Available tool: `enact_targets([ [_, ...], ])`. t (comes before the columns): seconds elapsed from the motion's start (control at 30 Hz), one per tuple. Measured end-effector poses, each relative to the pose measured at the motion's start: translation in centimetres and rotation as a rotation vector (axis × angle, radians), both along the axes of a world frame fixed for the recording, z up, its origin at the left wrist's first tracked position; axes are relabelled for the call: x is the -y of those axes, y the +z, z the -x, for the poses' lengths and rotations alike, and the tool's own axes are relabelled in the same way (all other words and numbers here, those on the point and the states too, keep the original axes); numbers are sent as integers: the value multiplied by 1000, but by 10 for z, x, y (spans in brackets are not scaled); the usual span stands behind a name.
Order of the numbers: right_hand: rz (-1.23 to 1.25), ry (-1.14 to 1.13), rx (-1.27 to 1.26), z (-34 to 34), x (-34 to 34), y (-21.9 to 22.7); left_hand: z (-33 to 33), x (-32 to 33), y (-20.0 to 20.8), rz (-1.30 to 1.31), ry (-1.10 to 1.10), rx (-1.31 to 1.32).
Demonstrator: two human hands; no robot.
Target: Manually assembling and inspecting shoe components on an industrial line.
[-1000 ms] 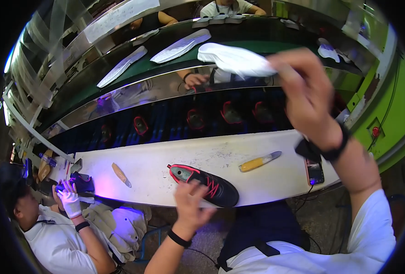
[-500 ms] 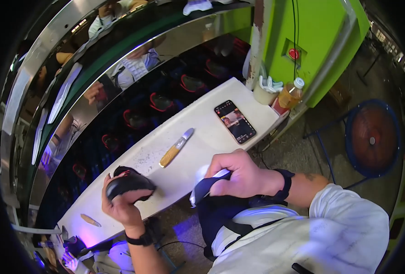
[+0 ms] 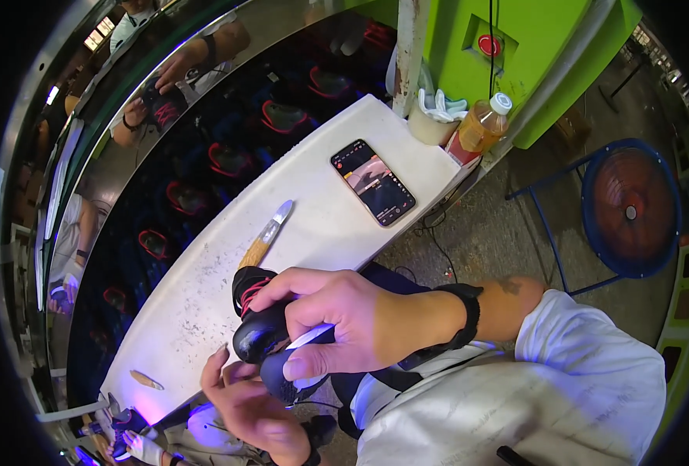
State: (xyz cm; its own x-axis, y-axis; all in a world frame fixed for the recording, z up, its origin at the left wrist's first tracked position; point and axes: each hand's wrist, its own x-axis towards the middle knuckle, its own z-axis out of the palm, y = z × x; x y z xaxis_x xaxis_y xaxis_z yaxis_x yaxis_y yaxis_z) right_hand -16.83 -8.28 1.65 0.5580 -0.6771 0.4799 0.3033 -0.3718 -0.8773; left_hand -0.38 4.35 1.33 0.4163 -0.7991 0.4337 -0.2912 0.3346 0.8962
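My right hand [image 3: 352, 322] is closed at the centre, gripping a black shoe [image 3: 259, 330] with red laces by its upper. Under the thumb of the same hand is a dark, white-edged piece [image 3: 309, 342] that looks like a sole; my fingers cover much of it. My left hand [image 3: 247, 404] is just below the shoe's toe, palm up with its fingers apart; whether a fingertip touches the shoe I cannot tell. Beyond the shoe, a brush [image 3: 266, 233] with a wooden handle lies on the white bench [image 3: 204, 299].
A lit phone [image 3: 373, 182] lies on the bench. At its far end stand a cup of gloves [image 3: 434, 120] and an amber bottle [image 3: 483, 124]. Red-rimmed shoes [image 3: 228, 159] line the dark conveyor. A blue-framed fan [image 3: 630, 210] stands right. A co-worker's gloved hand [image 3: 142, 448] is at lower left.
The shoe has passed from my left hand to my right, which moved left and also keeps the white-edged piece. My left hand has come nearer and its fingers have spread.
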Motion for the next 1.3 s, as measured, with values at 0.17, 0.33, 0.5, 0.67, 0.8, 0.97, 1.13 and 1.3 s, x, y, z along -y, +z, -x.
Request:
enact_targets([
  [0.17, 1, 54, -60, -2, -3, 3, 15, -7, -4, -88, 189, 309],
  [0.33, 73, 54, -186, 20, -13, 9, 10, -10, -2, -55, 41, 325],
  [0.5, 131, 104, -295, 31, -17, 7, 5, -18, -4, -71, -28, 424],
  [0.67, 145, 90, -142, 27, -23, -3, 7, -26, 1, -79, -75, 423],
  [0.8, 82, 193, -218, 32, -23, 0, 8, -29, -2, -68, -63, 486],
  [0.97, 93, 142, -157, 29, -23, -4, 9, -28, -4, -62, -61, 493],
  [1.13, 55, 138, -96, 34, -20, -12, 12, -25, -7, -80, -69, 448],
  [1.3, 259, 83, -485, 47, -1, 12, 15, -3, -5, -15, -123, 457],
])
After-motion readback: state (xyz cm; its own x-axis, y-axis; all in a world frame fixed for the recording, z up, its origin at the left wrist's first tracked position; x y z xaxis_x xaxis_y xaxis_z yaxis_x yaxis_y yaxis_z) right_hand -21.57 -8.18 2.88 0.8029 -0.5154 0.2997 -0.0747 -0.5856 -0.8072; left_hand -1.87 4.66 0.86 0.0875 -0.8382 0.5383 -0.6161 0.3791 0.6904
